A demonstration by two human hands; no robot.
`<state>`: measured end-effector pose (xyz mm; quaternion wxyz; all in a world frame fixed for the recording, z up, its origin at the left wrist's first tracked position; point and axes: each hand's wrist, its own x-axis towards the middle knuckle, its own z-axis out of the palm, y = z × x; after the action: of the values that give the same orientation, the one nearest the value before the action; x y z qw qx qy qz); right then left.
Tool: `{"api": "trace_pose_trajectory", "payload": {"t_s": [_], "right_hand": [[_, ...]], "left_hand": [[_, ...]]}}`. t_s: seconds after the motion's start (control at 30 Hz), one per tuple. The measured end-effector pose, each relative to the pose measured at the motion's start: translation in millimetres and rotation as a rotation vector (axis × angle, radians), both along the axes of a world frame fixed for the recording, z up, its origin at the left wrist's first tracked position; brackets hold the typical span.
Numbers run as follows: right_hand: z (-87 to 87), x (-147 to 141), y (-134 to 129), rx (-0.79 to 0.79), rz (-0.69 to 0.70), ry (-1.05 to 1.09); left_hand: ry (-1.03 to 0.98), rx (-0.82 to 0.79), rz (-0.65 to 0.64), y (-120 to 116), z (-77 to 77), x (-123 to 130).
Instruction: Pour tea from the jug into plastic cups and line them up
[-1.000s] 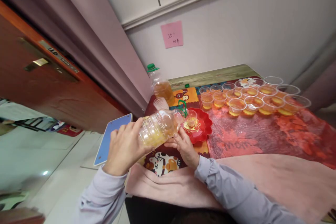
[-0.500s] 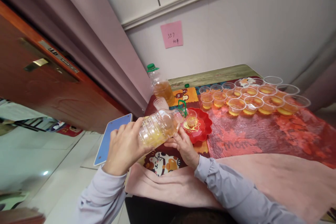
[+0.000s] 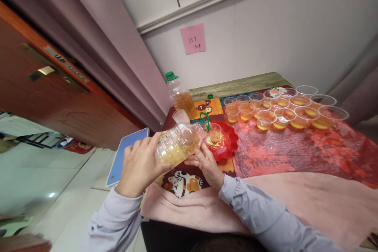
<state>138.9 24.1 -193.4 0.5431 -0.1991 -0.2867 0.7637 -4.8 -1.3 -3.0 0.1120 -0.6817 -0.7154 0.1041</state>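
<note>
My left hand is wrapped round the body of a clear plastic bottle with yellow liquid in it. The bottle is tilted, its mouth pointing right over a small clear cup. That cup stands on a red scalloped plate and has some yellow liquid in it. A green carry ring hangs at the bottle's neck. Under the neck end, my right hand steadies the bottle, thumb and fingers against it. Behind the bottle a clear plastic cup is partly hidden.
Several clear cups of amber liquid stand in rows at the right. A second bottle with a green cap stands at the back left, near a loose green cap. Pink cloth covers the front edge; a blue board is left.
Almost nothing differs. Both hands and the tilted bottle keep their places, and the view has shifted very slightly.
</note>
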Motion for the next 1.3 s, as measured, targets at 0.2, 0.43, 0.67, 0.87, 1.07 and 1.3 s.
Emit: {"api": "trace_pose_trajectory", "payload": {"t_s": [0.2,0.43,0.67,0.87,1.07,1.3], "right_hand": [[0.8,-0.1,-0.2,0.001,-0.003,0.001],[-0.1,-0.3,-0.4,0.004,-0.008,0.012],[-0.9,-0.6,0.3,-0.012,-0.01,0.005],[0.2,0.3,-0.3,-0.009,-0.004,0.006],[-0.1,0.3,-0.2,-0.013,-0.002,0.012],[0.2,0.8,-0.5,-0.008,-0.012,-0.003]], "left_hand": [[-0.006,0.004,0.001,0.0,-0.9,-0.8],[-0.025,0.027,-0.01,0.2,-3.2,-2.9],[-0.012,0.014,-0.012,0.8,-3.2,-4.4],[-0.003,0.011,-0.005,0.5,-2.4,-2.4],[-0.002,0.001,0.001,0.7,-1.8,-2.3],[-0.051,0.036,-0.016,0.0,-6.9,-5.8]]}}
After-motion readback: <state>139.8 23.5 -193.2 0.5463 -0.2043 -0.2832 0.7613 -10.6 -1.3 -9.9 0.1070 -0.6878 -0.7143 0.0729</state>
